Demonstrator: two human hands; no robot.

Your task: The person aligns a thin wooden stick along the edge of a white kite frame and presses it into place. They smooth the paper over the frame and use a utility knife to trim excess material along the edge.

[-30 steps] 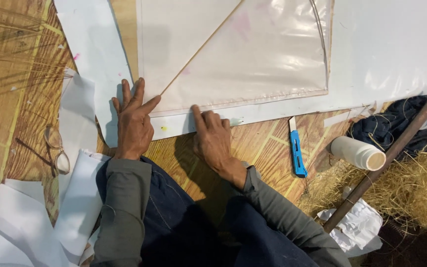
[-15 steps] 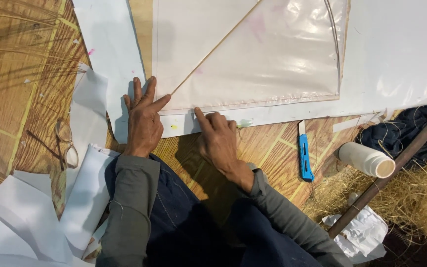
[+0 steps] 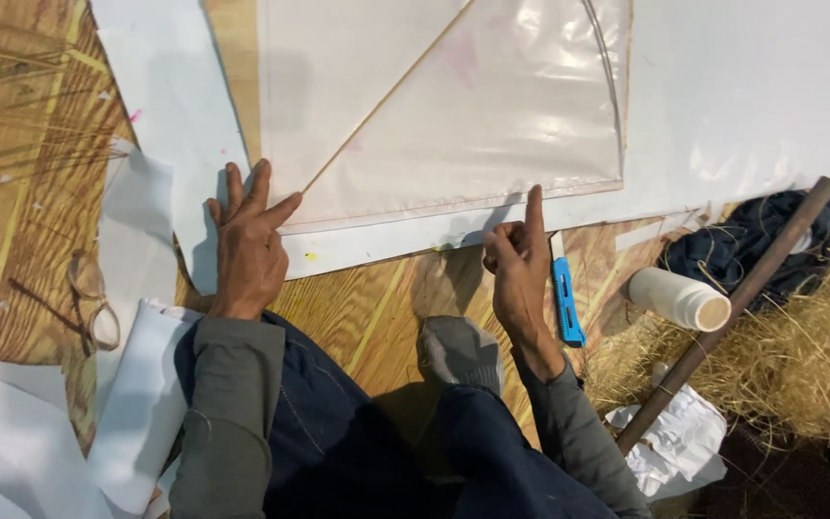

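A clear plastic sheet (image 3: 492, 125) stretched over thin sticks lies on a large white paper sheet (image 3: 742, 106) on the woven mat. My left hand (image 3: 247, 240) rests flat, fingers spread, on the sheet's lower left corner where the diagonal stick ends. My right hand (image 3: 519, 264) is raised a little, index finger pointing up at the sheet's lower edge, the other fingers curled, holding nothing.
A blue utility knife (image 3: 566, 303) lies just right of my right hand. A white bottle (image 3: 676, 298), a long brown stick (image 3: 722, 317), dark cloth (image 3: 756, 240) and straw (image 3: 799, 356) sit at right. Scissors (image 3: 88, 298) and white paper offcuts (image 3: 136, 413) lie at left.
My right hand slid right along the lower edge and lifted, curling to a pointing finger. My left hand stayed pressed on the corner.
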